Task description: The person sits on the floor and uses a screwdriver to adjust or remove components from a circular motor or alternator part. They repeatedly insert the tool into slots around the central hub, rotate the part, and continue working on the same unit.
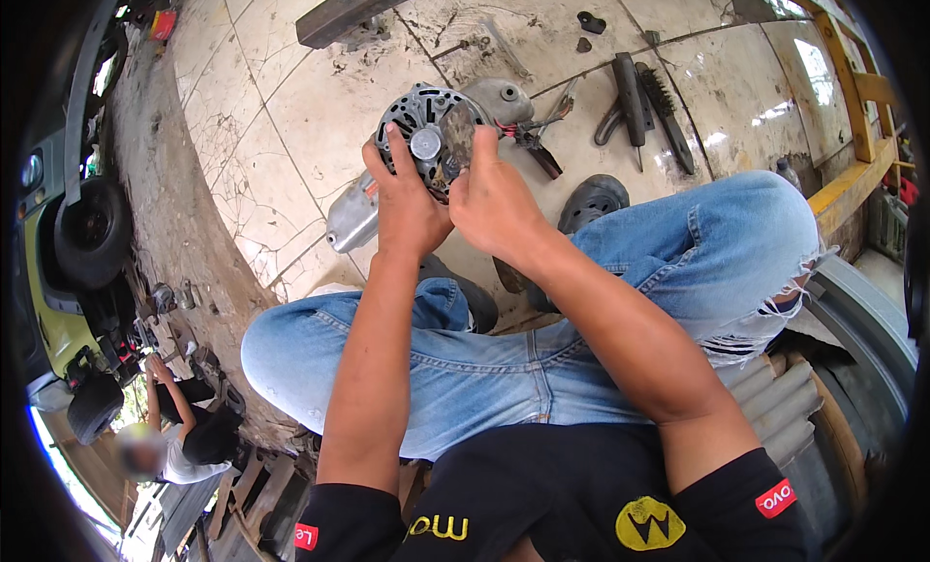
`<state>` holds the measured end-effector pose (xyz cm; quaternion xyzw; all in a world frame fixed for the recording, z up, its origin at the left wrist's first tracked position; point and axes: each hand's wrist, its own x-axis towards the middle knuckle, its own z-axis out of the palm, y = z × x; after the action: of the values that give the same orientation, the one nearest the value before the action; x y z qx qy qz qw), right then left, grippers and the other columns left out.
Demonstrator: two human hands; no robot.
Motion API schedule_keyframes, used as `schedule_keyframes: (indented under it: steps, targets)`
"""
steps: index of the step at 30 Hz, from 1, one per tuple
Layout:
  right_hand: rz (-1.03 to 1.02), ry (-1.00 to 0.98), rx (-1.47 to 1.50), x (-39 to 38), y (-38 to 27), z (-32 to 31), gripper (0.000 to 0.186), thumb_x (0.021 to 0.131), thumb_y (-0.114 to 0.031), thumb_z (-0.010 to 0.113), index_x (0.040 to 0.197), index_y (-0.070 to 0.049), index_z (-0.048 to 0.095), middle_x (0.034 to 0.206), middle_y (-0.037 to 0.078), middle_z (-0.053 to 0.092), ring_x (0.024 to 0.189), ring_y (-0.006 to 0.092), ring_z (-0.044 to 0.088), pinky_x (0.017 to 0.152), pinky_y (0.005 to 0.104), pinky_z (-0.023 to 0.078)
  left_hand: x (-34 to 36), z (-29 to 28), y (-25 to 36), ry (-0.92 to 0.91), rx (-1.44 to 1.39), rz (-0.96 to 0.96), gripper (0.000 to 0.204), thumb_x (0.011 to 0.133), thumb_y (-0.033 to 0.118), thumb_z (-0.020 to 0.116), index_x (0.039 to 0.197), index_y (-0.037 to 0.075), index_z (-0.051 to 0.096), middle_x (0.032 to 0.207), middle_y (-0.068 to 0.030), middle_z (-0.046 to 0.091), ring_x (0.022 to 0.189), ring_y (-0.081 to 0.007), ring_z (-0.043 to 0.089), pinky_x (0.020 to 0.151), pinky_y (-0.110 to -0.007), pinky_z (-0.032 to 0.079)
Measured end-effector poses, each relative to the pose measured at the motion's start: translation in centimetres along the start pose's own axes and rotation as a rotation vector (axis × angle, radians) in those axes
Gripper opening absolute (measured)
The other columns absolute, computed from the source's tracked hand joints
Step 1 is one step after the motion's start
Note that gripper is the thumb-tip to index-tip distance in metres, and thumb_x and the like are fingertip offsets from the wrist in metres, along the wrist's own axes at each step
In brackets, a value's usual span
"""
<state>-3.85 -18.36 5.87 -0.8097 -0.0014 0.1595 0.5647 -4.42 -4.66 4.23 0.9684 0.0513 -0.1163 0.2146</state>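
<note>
A round, slotted metal alternator (423,99) is held up over the tiled floor. My left hand (412,208) grips its near left side, fingers spread along the rim. My right hand (499,203) is closed on a flat, stained grey-brown piece (459,136) at the alternator's right side; its exact kind I cannot make out. Below and left of the alternator lies a silver metal casing (353,216). A rounded metal cover (506,99) shows just beyond it on the right.
Right of the alternator lie loose wires (542,124), a dark-handled screwdriver (630,102) and a wire brush (665,121). A dark beam (354,12) crosses the far floor. A yellow metal frame (857,87) stands at right. Far left are a vehicle (58,291) and another person (189,421).
</note>
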Motion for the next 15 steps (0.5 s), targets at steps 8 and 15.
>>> schedule_keyframes:
  steps: [8, 15]
  targets:
    - [0.025, 0.009, 0.029, 0.33, -0.47, 0.24, 0.033, 0.086, -0.002, 0.048, 0.11, 0.005, 0.027, 0.072, 0.037, 0.057, 0.07, 0.0547, 0.058, 0.065, 0.0595, 0.043, -0.24, 0.12, -0.1, 0.081, -0.029, 0.007, 0.105, 0.079, 0.037, 0.076, 0.151, -0.004, 0.011, 0.145, -0.0298, 0.017, 0.117, -0.049, 0.051, 0.097, -0.046, 0.047]
    - [0.08, -0.02, 0.033, 0.52, -0.44, 0.13, 0.033, 0.086, -0.002, 0.049, 0.108, 0.006, 0.027, 0.073, 0.037, 0.057, 0.07, 0.054, 0.059, 0.066, 0.0592, 0.044, -0.19, -0.2, 0.51, 0.035, -0.045, -0.029, 0.104, 0.08, 0.032, 0.076, 0.15, -0.006, 0.01, 0.145, -0.0298, 0.017, 0.117, -0.0491, 0.051, 0.097, -0.046, 0.047]
